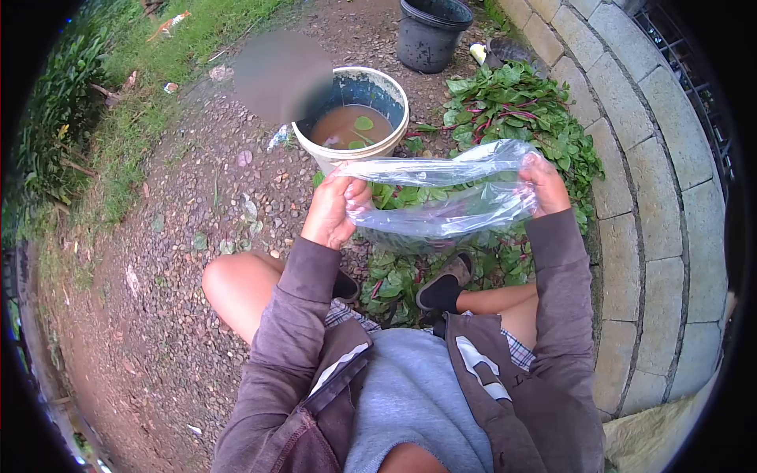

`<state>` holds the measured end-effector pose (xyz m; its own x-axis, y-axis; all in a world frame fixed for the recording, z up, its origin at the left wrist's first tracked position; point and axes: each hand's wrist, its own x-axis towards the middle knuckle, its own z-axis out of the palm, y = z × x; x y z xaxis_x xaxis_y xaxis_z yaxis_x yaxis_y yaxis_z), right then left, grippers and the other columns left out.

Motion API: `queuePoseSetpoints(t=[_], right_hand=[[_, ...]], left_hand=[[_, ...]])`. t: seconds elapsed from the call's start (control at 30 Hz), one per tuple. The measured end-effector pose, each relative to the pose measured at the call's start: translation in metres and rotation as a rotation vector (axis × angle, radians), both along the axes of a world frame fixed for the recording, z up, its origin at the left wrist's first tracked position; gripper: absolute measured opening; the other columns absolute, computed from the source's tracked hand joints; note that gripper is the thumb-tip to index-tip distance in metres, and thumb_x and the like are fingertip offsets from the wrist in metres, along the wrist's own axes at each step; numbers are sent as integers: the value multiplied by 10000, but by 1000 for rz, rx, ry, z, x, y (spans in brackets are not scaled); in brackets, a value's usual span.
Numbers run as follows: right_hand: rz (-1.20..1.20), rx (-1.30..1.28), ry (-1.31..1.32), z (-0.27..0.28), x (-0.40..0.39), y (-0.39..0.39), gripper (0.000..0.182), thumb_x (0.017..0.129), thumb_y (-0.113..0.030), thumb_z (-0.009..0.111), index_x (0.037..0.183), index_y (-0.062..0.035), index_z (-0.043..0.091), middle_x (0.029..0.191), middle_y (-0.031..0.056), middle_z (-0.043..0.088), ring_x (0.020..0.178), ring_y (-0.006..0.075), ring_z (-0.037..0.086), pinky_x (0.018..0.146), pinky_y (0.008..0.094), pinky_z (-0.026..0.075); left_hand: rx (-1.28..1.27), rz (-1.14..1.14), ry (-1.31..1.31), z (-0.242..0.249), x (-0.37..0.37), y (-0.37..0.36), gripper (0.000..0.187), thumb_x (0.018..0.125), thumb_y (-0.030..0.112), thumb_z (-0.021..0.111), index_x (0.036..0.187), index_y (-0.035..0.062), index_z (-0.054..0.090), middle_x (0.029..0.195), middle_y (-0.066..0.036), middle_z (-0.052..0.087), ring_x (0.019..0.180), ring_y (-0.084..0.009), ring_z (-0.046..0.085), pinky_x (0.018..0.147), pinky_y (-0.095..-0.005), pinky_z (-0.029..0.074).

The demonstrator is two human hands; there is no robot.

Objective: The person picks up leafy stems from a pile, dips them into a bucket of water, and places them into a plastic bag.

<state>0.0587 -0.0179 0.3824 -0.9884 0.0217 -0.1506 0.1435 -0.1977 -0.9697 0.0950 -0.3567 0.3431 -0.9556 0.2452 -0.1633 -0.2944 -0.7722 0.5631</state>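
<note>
A clear plastic bag (pixel 441 225) is stretched between my two hands, its mouth held apart. My left hand (pixel 339 206) is closed on its left edge, just in front of a white-rimmed bucket. My right hand (pixel 544 185) grips the right edge, beside the leafy heap. Green leaves with reddish stems (pixel 512 110) lie in a pile beyond the bag and show through the plastic. The bucket (pixel 386 146) holds brown water with a few leaves floating in it.
A black bucket (pixel 430 39) stands at the back, near a dark crumpled item and a small yellow-and-white object (pixel 478 54). Stone paving (pixel 631 197) curves along the right. Gravel ground and grass (pixel 118 142) lie on the left. A blurred patch covers part of the bucket's left side.
</note>
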Motion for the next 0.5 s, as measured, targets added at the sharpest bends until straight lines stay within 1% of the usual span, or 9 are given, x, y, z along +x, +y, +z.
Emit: queuePoseSetpoints(t=[0.03,0.13,0.17,0.23,0.27,0.3,0.37,0.43,0.5], right_hand=[[-29,14,51,11,3,-6,205,747,2,541,946,-41,561,796,12,575,620,109,559,523,253,497],[-113,62,84,19,0,-26,177,737,2,552,903,-41,595,770,14,590,647,115,577,541,251,501],[28,175,109,-13,-25,-2,111,750,-23,552,836,-7,620,737,30,617,662,137,596,564,288,499],[19,847,285,-46,-53,-4,129,761,-75,560,829,6,633,741,93,653,676,223,629,610,349,493],[214,1198,258,-49,-60,-4,212,762,-142,590,924,-16,645,821,165,663,739,328,634,674,403,485],[384,1428,355,-51,-61,1,251,752,-167,633,971,-48,659,846,195,647,796,379,614,696,426,483],[608,1570,350,10,-28,-26,253,755,-185,664,960,-37,667,852,196,645,819,366,617,720,429,480],[553,1441,408,48,-9,-42,228,758,-132,659,956,-19,657,863,183,648,785,336,628,705,388,486],[400,1323,564,83,9,-69,208,748,-171,666,895,-24,669,843,169,643,774,349,617,718,409,478]], left_hand=[[-17,-4,5,6,2,-7,71,922,81,387,896,102,451,570,48,344,469,-55,316,420,-214,262],[-117,11,5,11,4,-24,87,919,86,398,870,86,470,567,49,352,472,-58,311,424,-225,255],[-178,20,-13,3,-2,-30,86,918,87,402,864,84,470,567,49,353,472,-58,311,422,-225,253],[-295,29,-35,-28,-20,-44,86,914,91,412,852,79,470,566,49,357,473,-58,311,419,-225,249],[-272,38,-130,-35,-27,-47,79,905,95,433,834,82,466,565,50,355,469,-61,308,418,-223,237],[-281,39,-148,-40,-33,-52,78,903,96,437,829,84,462,565,51,354,467,-62,305,419,-223,235],[-296,31,-209,-31,-34,-52,79,899,96,446,820,89,456,564,53,350,463,-63,300,422,-224,230],[-322,-7,-153,-33,-38,-49,84,895,139,477,827,94,459,562,64,341,458,-56,288,421,-222,220],[-355,-43,-126,-28,-40,-45,92,892,160,492,838,91,464,561,70,337,457,-50,284,418,-222,216]])
